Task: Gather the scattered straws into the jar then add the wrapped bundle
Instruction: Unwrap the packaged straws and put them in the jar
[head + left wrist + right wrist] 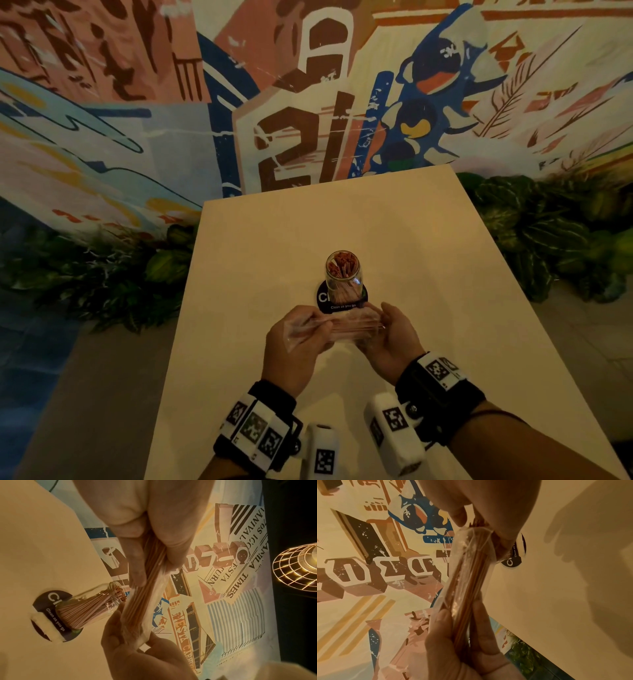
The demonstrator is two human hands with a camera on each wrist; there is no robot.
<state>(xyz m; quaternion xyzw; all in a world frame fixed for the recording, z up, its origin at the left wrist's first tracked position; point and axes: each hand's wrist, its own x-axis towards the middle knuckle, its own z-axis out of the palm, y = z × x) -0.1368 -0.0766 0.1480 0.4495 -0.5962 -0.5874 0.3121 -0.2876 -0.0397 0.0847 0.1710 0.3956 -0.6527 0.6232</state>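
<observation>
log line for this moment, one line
stage: wrapped bundle in hand | left hand: holds bundle | right hand: holds other end | jar: upright on table, straws inside

Left hand (pixel 297 344) and right hand (pixel 394 339) close together above the table, fingers curled, palms facing.

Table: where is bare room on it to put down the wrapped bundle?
The table is bare left and right of the jar and behind it to the far edge. It is crowded in front of the jar, where the left hand and right hand grip the wrapped bundle.
</observation>
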